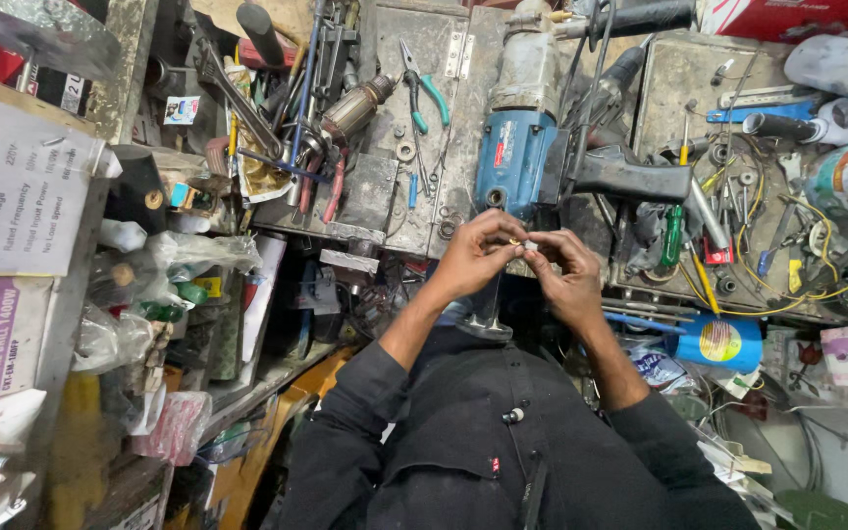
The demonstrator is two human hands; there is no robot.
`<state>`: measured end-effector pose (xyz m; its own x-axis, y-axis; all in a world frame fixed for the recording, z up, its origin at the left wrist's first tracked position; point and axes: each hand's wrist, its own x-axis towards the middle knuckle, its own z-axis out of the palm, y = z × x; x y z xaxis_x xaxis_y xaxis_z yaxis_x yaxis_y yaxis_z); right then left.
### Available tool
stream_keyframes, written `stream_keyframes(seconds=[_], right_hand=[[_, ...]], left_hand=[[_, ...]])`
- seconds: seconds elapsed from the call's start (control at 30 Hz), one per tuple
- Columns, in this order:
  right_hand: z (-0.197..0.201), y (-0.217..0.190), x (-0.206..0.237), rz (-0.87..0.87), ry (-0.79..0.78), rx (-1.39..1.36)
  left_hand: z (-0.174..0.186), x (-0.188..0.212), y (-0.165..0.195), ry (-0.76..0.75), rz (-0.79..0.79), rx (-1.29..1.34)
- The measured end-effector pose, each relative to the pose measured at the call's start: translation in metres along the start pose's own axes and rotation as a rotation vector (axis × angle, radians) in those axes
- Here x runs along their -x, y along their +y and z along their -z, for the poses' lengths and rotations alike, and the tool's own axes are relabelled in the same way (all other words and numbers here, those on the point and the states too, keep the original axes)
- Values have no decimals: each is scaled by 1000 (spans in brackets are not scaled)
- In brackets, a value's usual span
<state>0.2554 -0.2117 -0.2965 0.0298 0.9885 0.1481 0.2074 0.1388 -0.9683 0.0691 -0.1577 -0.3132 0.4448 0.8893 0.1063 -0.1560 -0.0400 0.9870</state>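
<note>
Tiny brass part (514, 240) between fingertips

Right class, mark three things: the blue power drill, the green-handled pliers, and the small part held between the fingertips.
blue power drill (512, 157), head view, on its blue motor housing.
green-handled pliers (433, 98), head view, on one green handle.
small part (516, 240), head view, on its brass-coloured middle between both hands' fingertips.

The drill (514, 147) has a blue, slightly glossy plastic body and a dull grey metal nose. The bench (385, 196) is worn, grimy metal. The pliers (422, 83) have green rubbery grips. The boxes (12, 186) are matt printed cardboard. The sleeves (345, 432) are black matt cloth.
</note>
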Motion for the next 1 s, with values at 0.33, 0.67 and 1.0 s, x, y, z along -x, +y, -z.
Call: stream_keyframes(seconds=[0.33,0.67,1.0], right_hand=[[9,24,26,-68,-1,-20],[-1,61,32,-352,32,-368],[0,61,30,-533,-59,-756]], left_hand=[[-29,19,-35,136,174,-42],[-35,27,-72,197,258,424],[-11,30,-17,23,151,15]])
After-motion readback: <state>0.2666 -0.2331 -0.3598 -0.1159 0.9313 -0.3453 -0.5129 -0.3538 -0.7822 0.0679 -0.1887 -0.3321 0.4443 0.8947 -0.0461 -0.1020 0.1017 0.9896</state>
